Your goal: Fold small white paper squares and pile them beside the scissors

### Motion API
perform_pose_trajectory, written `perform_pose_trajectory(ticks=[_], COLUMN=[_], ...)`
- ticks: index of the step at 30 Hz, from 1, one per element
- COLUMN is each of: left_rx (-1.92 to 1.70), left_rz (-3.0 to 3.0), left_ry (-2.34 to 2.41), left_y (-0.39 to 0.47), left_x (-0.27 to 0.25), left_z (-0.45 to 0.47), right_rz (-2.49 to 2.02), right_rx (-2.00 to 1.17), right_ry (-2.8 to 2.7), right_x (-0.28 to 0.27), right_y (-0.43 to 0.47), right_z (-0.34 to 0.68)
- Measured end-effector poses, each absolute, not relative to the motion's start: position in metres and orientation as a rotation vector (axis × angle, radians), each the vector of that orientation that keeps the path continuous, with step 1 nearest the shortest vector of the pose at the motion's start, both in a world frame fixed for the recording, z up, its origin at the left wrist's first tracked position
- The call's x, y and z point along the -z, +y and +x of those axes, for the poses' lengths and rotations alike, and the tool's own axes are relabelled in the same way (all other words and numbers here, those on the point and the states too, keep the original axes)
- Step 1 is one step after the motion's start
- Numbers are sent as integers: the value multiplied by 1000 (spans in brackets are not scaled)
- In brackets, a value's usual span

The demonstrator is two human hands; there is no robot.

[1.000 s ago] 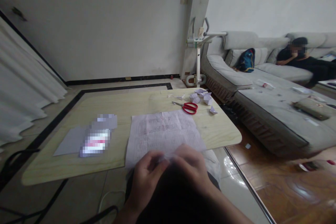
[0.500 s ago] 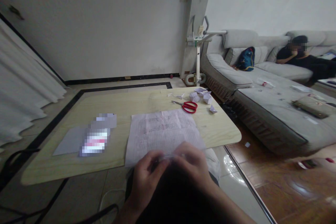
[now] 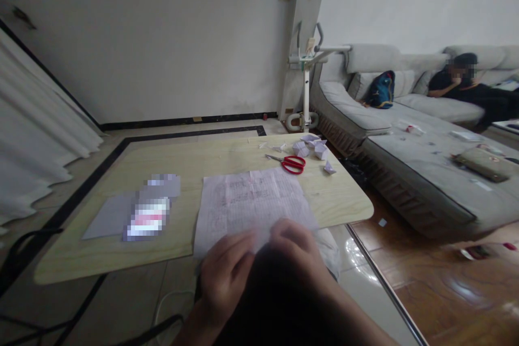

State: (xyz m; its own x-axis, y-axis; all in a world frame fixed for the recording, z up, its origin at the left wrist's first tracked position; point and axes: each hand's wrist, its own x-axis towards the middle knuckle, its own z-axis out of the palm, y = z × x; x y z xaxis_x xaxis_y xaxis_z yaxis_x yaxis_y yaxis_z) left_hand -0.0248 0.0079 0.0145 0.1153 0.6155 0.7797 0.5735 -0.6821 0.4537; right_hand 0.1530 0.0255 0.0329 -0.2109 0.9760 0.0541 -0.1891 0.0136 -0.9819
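My left hand (image 3: pixel 227 266) and my right hand (image 3: pixel 298 247) are over my lap at the table's near edge, their fingers curled and pinched. Between the fingertips is a small pale paper piece (image 3: pixel 263 237), blurred and hard to tell from the sheet behind it. That large creased printed sheet (image 3: pixel 253 200) lies flat just beyond my hands, its near edge partly covered by them. Past its far right corner are red-handled scissors (image 3: pixel 293 164), lying with their blades pointing left. Several folded paper shapes (image 3: pixel 300 149) are grouped behind the scissors, and a single folded piece (image 3: pixel 329 168) sits to their right.
On the left of the pale wooden table (image 3: pixel 184 200) lie a plain sheet (image 3: pixel 106 219) and a blurred-out bright object (image 3: pixel 148 219). Paper scraps (image 3: pixel 279 147) are near the far edge. A grey sofa (image 3: pixel 421 165) stands to the right, with a seated person (image 3: pixel 458 84) on it.
My left hand has turned slightly, with its fingers laid more over the paper piece. My right hand has barely shifted. The things on the table stay put.
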Motion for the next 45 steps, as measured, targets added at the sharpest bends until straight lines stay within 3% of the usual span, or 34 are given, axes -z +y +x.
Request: perform_pose_trajectory(ticks=[6,23,33,45], left_rx=[-1546,-1545,-1456,-1391], left_rz=[2461,2528,1629,1526], left_ry=[1190,1073,1393,1345], left_y=[8,9,2,1], left_x=[-16,-12,-14,-23], left_z=[-24,-22,-12,-10], right_rz=[-962,-1070,-1002,-957], right_rx=[-1551,-1363,-1062,-1014], right_ry=[-1162,-1191,-1444,-1478], right_x=[-38,-38,-36,-35], right_y=[23,22,25,24], right_z=[153,147,153,152])
